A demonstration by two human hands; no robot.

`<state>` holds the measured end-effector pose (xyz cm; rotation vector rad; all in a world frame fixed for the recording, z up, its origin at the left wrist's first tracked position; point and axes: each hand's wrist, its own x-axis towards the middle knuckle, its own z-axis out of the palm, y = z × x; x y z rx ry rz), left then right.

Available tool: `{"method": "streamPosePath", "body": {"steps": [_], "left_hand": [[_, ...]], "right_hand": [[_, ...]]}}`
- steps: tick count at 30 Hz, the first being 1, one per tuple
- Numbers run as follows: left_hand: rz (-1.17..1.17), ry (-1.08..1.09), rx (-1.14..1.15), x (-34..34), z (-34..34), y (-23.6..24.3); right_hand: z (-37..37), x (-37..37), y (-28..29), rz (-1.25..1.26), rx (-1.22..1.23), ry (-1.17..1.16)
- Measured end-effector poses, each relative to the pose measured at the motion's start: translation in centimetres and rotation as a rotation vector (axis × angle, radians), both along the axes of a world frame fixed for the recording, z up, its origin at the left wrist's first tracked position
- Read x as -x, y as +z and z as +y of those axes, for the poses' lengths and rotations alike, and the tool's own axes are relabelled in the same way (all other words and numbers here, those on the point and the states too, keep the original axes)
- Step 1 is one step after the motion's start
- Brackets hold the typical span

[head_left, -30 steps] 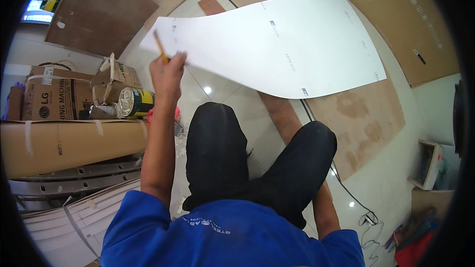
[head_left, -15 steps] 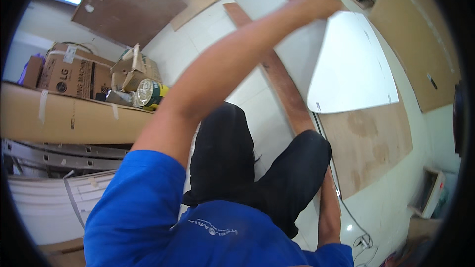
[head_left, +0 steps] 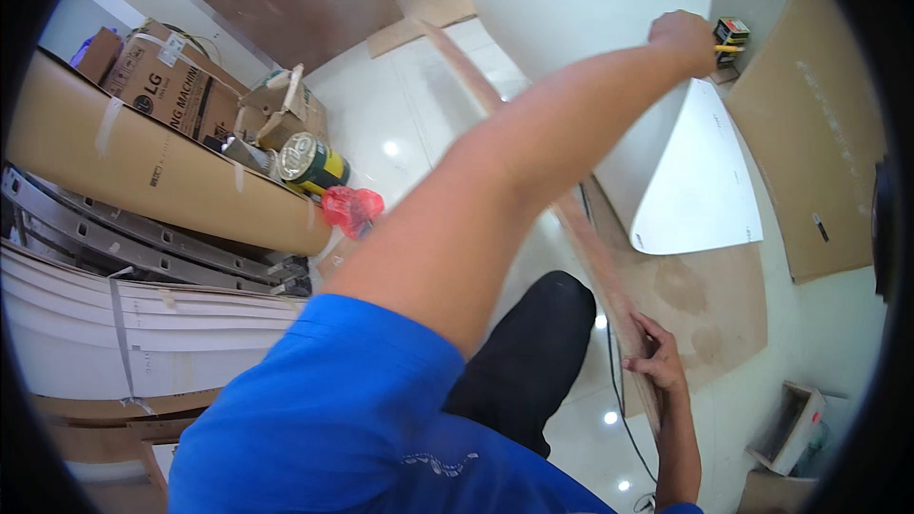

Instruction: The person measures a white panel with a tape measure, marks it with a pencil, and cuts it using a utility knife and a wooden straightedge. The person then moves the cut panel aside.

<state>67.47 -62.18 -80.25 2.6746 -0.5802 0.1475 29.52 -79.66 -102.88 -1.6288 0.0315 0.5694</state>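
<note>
My left arm stretches across the view. Its hand [head_left: 682, 42] is closed round a thin orange-yellow stick-like tool [head_left: 728, 49], whose exact kind I cannot make out. Beneath that hand curls a large white sheet [head_left: 705, 181], its near corner bent up over a stained plywood board [head_left: 681, 295]. Low on the right, my right hand [head_left: 660, 360] grips a long reddish-brown wooden plank [head_left: 602, 252] near its close end, with thumb and fingers on opposite sides. The plank runs away from me beside the sheet, its narrow edge upward; my left arm hides its middle.
A dark cable [head_left: 617, 381] trails over the tiled floor. To the left are cardboard boxes [head_left: 176, 86], a can [head_left: 309, 162], a red plastic bag [head_left: 352, 209], a ladder [head_left: 143, 238] and stacked white sheets [head_left: 209, 343]. A brown panel [head_left: 809, 133] leans at right, beyond a wooden box [head_left: 788, 428].
The plank has been tipped from lying flat onto its edge, and my right hand shows on it. My left hand stays over the white sheet with the orange-yellow tool. The view has shifted.
</note>
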Motion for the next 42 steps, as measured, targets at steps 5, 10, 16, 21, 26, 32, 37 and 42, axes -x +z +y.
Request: {"method": "streamPosePath", "body": {"steps": [5,10,16,21,26,32,37,42], "left_hand": [[0.23,-0.092,-0.032,1.9,5.1,2.5],[0.081,-0.131,-0.128,8.2,10.7,15.6],[-0.236,0.021,-0.073,18.4,13.2,24.7],[-0.264,-0.105,-0.02,17.7,23.5,22.9],[0.049,0.008,0.347,12.1,34.8,5.3],[0.64,0.591,0.379,19.4,43.2,-25.9],[0.903,0.55,0.078,30.6,46.0,-37.7],[1.011,0.61,0.137,34.0,46.8,-41.3]], "right_hand": [[4.4,0.1,2.2,-0.024,-0.127,0.074],[9.4,-3.6,3.7,-0.004,-0.359,0.163],[12.0,-7.9,6.7,-0.255,-0.267,0.264],[8.6,-8.6,11.0,-0.382,-0.132,0.139],[2.6,-8.5,13.0,-0.557,0.105,-0.022],[-4.6,-7.7,8.1,-0.54,0.412,-0.274],[-8.4,-10.3,1.8,-0.52,0.602,-0.407],[-10.8,-13.5,-3.0,-0.414,0.75,-0.448]]}}
